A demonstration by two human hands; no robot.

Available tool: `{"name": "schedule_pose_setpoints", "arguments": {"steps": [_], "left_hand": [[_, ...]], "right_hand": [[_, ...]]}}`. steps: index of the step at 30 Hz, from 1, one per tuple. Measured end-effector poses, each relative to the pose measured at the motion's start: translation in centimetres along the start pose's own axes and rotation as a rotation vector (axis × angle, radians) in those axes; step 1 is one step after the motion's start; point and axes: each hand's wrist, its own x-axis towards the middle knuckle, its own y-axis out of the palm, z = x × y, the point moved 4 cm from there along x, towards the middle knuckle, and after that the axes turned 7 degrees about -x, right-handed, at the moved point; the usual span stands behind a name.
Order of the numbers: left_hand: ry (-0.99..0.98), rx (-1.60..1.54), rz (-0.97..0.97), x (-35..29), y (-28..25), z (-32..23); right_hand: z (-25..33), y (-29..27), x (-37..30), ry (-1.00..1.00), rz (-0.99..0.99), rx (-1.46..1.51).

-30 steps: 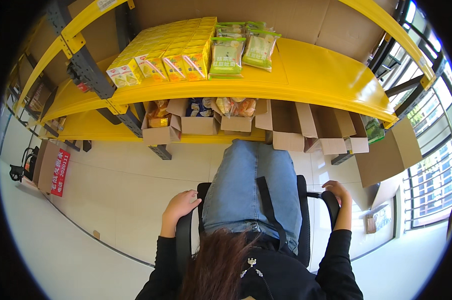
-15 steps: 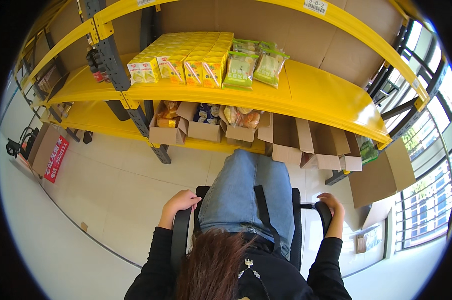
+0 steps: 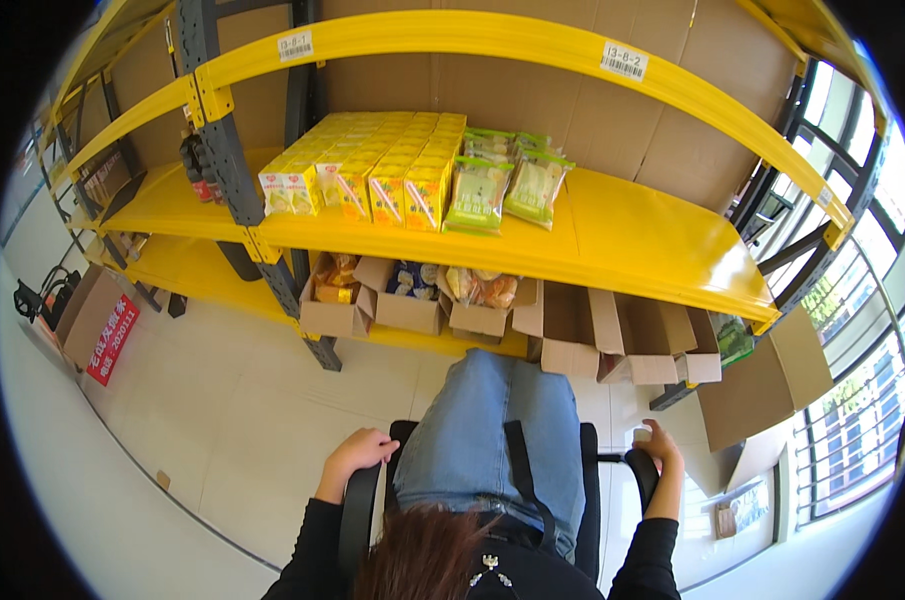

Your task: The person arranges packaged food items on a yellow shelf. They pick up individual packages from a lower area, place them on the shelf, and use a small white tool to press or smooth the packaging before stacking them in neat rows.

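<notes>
Both hands grip the black chair: left hand [image 3: 357,455] curled on the left armrest [image 3: 357,510], right hand [image 3: 660,450] closed over the right armrest [image 3: 640,472]. Open cardboard boxes [image 3: 572,335] crowd the floor beyond the knees, under a yellow shelf [image 3: 632,240] carrying yellow juice cartons [image 3: 372,165] and green snack bags [image 3: 507,180]

seated person in dark top and blue jeans
long black sleeves reach the wrists above each bare hand; light-blue denim covers the legs; small silver studs sit on the chest; brown hair hangs forward.

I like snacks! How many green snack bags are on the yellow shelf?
4 showing: two green snack bags in front, two behind them, beside the juice cartons. More may hide behind.
</notes>
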Motion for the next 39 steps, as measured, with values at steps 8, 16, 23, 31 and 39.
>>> {"name": "schedule_pose_setpoints", "arguments": {"steps": [8,16,23,31,39], "left_hand": [[0.061,0.445,0.068,-0.3,0.2,-1.9],[0.401,0.363,0.068,5.1,-0.3,-9.0],[0.322,-0.188,-0.230,24.8,0.8,-9.1],[0.298,0.088,-0.375,28.8,-1.6,-16.0],[-0.065,-0.391,-0.315,30.7,-2.5,-17.3]], "right_hand": [[3.0,-2.5,-0.6,-0.019,-0.271,0.089],[7.3,-3.7,-1.5,-0.187,-0.404,0.129],[30.4,-2.2,-6.8,-0.663,-0.108,0.356],[42.3,1.3,-11.8,-1.045,0.107,0.663],[39.0,-0.3,-11.9,-1.191,0.992,1.153]]}}
